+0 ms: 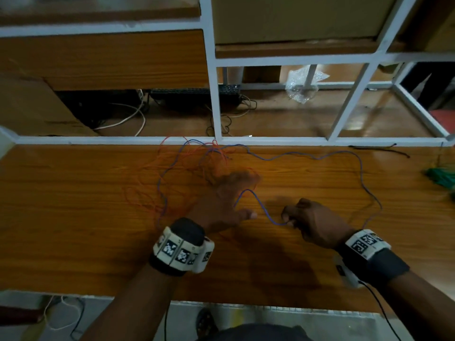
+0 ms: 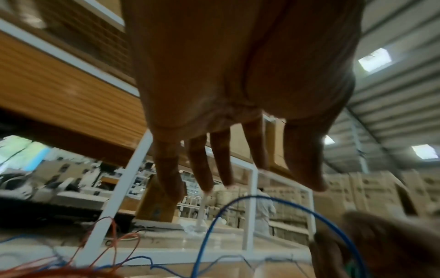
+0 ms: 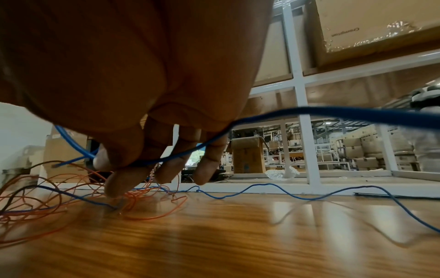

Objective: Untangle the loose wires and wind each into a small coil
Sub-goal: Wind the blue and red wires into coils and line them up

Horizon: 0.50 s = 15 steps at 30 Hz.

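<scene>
A tangle of thin orange wires [image 1: 187, 173] lies on the wooden table [image 1: 73, 205], with a long blue wire [image 1: 320, 156] running out of it and looping far to the right. My left hand [image 1: 234, 193] hovers over the tangle's right side, its fingers [image 2: 221, 156] straight and spread, holding nothing. A raised arc of the blue wire [image 2: 250, 199] passes under that hand toward my right hand [image 1: 286, 219], which pinches it between thumb and forefinger [image 3: 123, 180]. The orange tangle [image 3: 59, 197] lies just beyond those fingers.
A white metal frame [image 1: 216, 141] borders the table's far edge, with a keyboard [image 1: 194, 94], cables and crumpled plastic wrap [image 1: 302, 84] behind it. A green wire bundle [image 1: 440, 178] sits at the right edge. A short black wire [image 1: 379, 148] lies at the back right.
</scene>
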Available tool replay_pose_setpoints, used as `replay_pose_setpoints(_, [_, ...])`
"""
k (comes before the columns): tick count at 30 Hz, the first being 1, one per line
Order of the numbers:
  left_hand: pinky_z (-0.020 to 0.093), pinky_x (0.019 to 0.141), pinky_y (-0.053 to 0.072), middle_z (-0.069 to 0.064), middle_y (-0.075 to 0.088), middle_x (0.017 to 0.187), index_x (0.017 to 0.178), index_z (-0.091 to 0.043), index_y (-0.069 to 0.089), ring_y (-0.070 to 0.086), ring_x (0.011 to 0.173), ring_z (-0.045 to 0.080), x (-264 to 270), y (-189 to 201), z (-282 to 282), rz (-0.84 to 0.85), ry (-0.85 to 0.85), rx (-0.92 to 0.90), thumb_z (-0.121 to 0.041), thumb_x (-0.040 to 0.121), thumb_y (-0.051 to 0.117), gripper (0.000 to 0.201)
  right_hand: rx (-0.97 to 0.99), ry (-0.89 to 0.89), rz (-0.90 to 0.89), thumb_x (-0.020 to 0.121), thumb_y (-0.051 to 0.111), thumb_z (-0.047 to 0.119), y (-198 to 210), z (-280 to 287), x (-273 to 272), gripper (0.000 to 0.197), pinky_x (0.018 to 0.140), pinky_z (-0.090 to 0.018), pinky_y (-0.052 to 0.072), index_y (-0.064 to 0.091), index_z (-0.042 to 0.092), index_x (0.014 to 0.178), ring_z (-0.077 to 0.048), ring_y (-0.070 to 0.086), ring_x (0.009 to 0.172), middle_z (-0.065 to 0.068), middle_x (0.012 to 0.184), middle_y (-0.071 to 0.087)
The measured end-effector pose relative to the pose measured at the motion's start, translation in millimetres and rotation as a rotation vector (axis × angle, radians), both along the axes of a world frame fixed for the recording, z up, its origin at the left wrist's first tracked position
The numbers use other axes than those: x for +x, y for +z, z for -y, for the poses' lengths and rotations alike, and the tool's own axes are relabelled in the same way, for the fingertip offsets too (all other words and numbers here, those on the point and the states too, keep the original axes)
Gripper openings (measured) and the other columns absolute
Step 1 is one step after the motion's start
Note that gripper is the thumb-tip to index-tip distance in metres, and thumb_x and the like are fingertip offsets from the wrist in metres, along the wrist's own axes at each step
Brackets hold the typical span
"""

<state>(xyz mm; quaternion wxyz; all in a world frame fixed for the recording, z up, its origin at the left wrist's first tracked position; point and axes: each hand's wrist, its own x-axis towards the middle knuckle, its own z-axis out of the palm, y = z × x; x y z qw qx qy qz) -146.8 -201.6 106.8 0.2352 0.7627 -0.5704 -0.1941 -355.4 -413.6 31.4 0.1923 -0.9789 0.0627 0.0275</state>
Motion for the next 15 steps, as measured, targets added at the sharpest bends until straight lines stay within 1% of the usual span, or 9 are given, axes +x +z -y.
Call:
replay_pose_setpoints(1, [0.020,0.111,0.029,-0.002,0.052,0.144,0.135,-0.028,0.059,0.044,0.132,0.015,-6.2,-5.0,8.5,0.054,-0.061,0.031,-0.039,0.092,0.067,0.046,-0.006,-0.004,-0.007,0.088,0.055,0.007,0.6,2.8,-0.1,0.031,0.067,-0.030,0.033,0.066,0.026,0.110,-0.013,0.044,0.089,0.008,0.093,0.067])
replay_pose_setpoints(2, [0.029,0.104,0.041,0.000,0.064,0.130,0.121,-0.023,0.069,0.056,0.120,0.020,-13.6,-11.6,15.4,0.068,-0.109,0.040,-0.038,0.093,0.061,0.033,-0.021,-0.012,-0.011,0.092,0.059,0.008,0.8,6.0,-2.6,0.027,0.069,-0.030,0.034,0.067,0.028,0.109,-0.016,0.048,0.092,0.008,0.095,0.069])
replay_pose_setpoints(3, [0.035,0.093,0.049,0.000,0.071,0.117,0.112,-0.020,0.074,0.063,0.107,0.020,-21.2,-20.1,20.9,0.042,-0.145,0.042,-0.037,0.093,0.059,0.030,-0.041,-0.021,-0.036,0.095,0.059,0.010,0.7,10.4,-9.1,0.026,0.071,-0.030,0.035,0.069,0.030,0.108,-0.018,0.050,0.097,0.008,0.099,0.070])
replay_pose_setpoints(4, [0.036,0.085,0.052,-0.001,0.073,0.110,0.108,-0.020,0.076,0.065,0.099,0.017,-30.4,-27.9,25.4,0.002,-0.178,0.068,-0.036,0.093,0.061,0.027,-0.056,-0.032,-0.068,0.097,0.059,0.011,-0.4,15.1,-18.7,0.028,0.075,-0.031,0.037,0.070,0.034,0.109,-0.019,0.051,0.102,0.010,0.103,0.071])
replay_pose_setpoints(7, [0.029,0.083,0.053,-0.003,0.072,0.114,0.116,-0.019,0.074,0.064,0.098,0.008,-55.7,-47.4,36.9,-0.149,-0.312,0.188,-0.038,0.093,0.070,0.031,-0.126,-0.079,-0.192,0.098,0.060,0.013,-11.4,26.8,-61.7,0.033,0.084,-0.033,0.036,0.075,0.041,0.109,-0.019,0.049,0.117,0.016,0.112,0.071])
replay_pose_setpoints(10, [0.034,0.088,0.056,-0.004,0.072,0.113,0.115,-0.019,0.073,0.066,0.100,0.008,-69.2,-56.2,55.2,-0.299,-0.308,0.151,-0.042,0.090,0.073,0.034,-0.197,-0.151,-0.261,0.089,0.068,0.021,-24.9,34.4,-118.8,0.026,0.093,-0.040,0.041,0.076,0.044,0.097,-0.021,0.044,0.128,0.021,0.115,0.069])
replay_pose_setpoints(12, [0.036,0.090,0.057,-0.004,0.072,0.115,0.116,-0.020,0.072,0.067,0.103,0.011,-73.5,-53.7,80.0,-0.304,-0.274,0.150,-0.042,0.091,0.072,0.033,-0.203,-0.252,-0.258,0.082,0.069,0.032,-38.6,49.2,-164.8,0.017,0.098,-0.047,0.045,0.074,0.044,0.093,-0.026,0.048,0.130,0.023,0.119,0.067])
replay_pose_setpoints(14, [0.036,0.089,0.056,-0.003,0.072,0.117,0.117,-0.021,0.072,0.066,0.106,0.014,-76.1,-47.1,110.0,-0.252,-0.251,0.165,-0.043,0.092,0.071,0.034,-0.153,-0.289,-0.204,0.087,0.062,0.037,-50.6,64.9,-200.1,0.016,0.102,-0.052,0.046,0.074,0.041,0.096,-0.030,0.055,0.127,0.020,0.124,0.066])
replay_pose_setpoints(15, [0.036,0.088,0.055,-0.003,0.071,0.117,0.118,-0.020,0.071,0.066,0.107,0.016,-76.8,-45.0,125.5,-0.229,-0.241,0.163,-0.043,0.092,0.070,0.035,-0.110,-0.315,-0.135,0.089,0.059,0.035,-52.8,71.7,-210.9,0.017,0.101,-0.051,0.047,0.075,0.036,0.094,-0.030,0.060,0.120,0.015,0.121,0.068])
